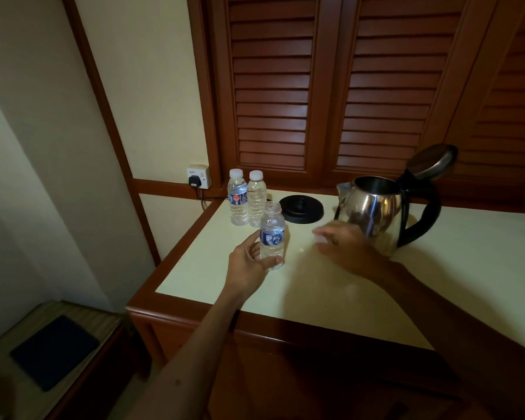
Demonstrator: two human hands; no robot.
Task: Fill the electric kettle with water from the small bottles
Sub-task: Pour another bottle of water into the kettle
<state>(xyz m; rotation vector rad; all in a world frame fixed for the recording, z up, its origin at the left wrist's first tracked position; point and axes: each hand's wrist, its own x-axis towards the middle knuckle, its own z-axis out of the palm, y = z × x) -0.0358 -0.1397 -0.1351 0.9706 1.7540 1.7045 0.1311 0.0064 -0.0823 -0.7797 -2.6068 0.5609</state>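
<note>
My left hand (250, 262) grips a small water bottle (272, 231) with a blue label, standing upright on the cream table top with its cap off. My right hand (343, 248) hovers low over the table just right of it, blurred, with a small white cap (319, 238) at its fingertips. The steel electric kettle (373, 207) stands behind my right hand, off its base, with its lid (434, 162) swung open and its black handle to the right. Two capped bottles (238, 197) (256, 198) stand side by side at the back left.
The black kettle base (301, 209) lies between the capped bottles and the kettle, its cord running to a wall socket (198, 176). Wooden louvred doors (331, 86) rise behind the table (315, 298). A low bench with a dark pad (53, 351) sits lower left.
</note>
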